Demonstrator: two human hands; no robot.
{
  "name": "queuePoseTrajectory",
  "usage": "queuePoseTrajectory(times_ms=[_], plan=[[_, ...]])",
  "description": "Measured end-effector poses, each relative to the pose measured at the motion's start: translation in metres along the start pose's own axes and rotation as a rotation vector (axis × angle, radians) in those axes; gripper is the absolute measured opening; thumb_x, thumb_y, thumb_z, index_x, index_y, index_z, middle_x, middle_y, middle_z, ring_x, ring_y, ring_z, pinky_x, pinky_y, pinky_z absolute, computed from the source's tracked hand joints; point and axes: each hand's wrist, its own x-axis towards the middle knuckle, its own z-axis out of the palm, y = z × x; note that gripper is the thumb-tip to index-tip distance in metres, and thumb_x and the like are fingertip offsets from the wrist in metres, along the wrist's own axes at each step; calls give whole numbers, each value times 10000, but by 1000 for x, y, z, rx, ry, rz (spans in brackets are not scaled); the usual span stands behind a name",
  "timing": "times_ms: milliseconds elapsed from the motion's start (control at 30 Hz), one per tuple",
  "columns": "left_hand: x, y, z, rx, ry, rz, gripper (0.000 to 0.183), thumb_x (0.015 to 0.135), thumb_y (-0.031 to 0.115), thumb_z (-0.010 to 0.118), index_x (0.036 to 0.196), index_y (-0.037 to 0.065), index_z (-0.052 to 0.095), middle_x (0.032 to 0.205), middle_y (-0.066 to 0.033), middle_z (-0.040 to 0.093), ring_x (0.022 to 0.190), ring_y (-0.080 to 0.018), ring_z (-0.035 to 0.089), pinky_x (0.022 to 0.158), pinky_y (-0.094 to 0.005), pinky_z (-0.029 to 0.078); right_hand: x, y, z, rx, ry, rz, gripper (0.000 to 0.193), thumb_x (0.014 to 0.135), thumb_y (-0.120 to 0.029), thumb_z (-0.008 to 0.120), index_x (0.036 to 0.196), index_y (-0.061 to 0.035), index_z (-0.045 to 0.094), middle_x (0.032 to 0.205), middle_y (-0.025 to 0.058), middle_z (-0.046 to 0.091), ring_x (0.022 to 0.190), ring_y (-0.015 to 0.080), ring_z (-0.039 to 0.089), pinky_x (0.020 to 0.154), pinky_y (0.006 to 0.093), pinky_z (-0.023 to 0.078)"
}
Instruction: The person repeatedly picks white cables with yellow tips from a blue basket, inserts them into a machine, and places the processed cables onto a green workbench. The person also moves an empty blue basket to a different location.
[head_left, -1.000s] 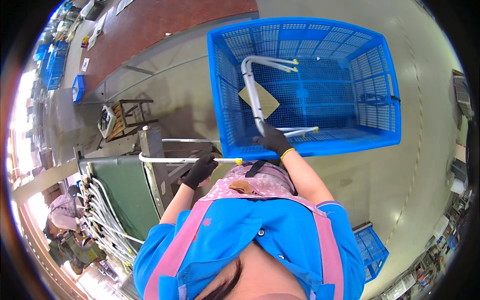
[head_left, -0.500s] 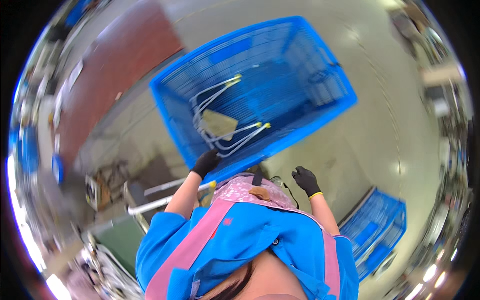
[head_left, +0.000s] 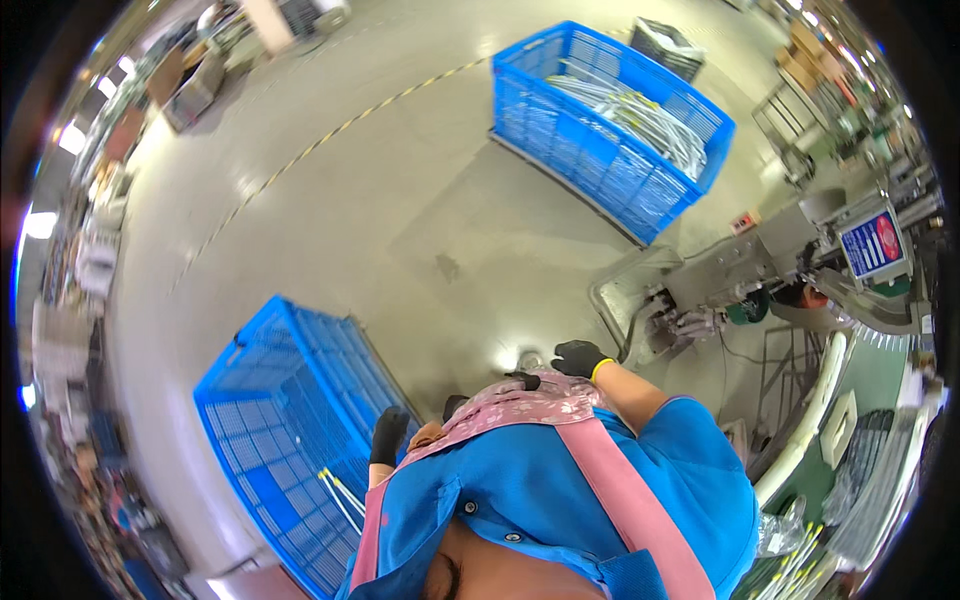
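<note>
My left hand, in a black glove, hangs beside the near rim of a large blue plastic crate at the lower left. Its fingers look loosely extended, with nothing visible in them. White rods with yellow tips lie inside this crate, partly hidden by its side and my body. In front of my pink flowered apron, my right hand is held out in a black glove with a yellow cuff. Its fingers are slightly bent and apart, holding nothing.
Farther off at the right stands a blue crate wrapped in film on a low base, full of white tubes. A grey machine and a green-topped workbench are to my right. A striped line crosses the floor.
I have turned to the right, so the nearby crate now lies at my lower left. My left hand has come off its rim. The film-wrapped crate, machine and workbench have come into view.
</note>
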Motion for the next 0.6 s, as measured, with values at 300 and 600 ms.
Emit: queuePoseTrajectory(times_ms=[300, 600], plan=[[200, 193, 24, -54, -251, 109, 350, 833, 268, 601, 1060, 1, 589, 967, -227, 638, 907, -348, 620, 763, -396, 488, -34, 124, -56, 317, 203, 396, 376, 810, -411, 530, 923, -71, 643, 913, 201, 651, 910, 368, 611, 785, 463, 467], [399, 207, 60, -178, -476, 290, 397, 814, 334, 618, 1037, 7, 594, 951, -224, 643, 892, -384, 614, 763, -406, 491, 20, 168, -95, 630, 229, 464, 388, 816, -410, 552, 989, -71, 628, 983, 213, 637, 941, 377, 600, 806, 444, 460]])
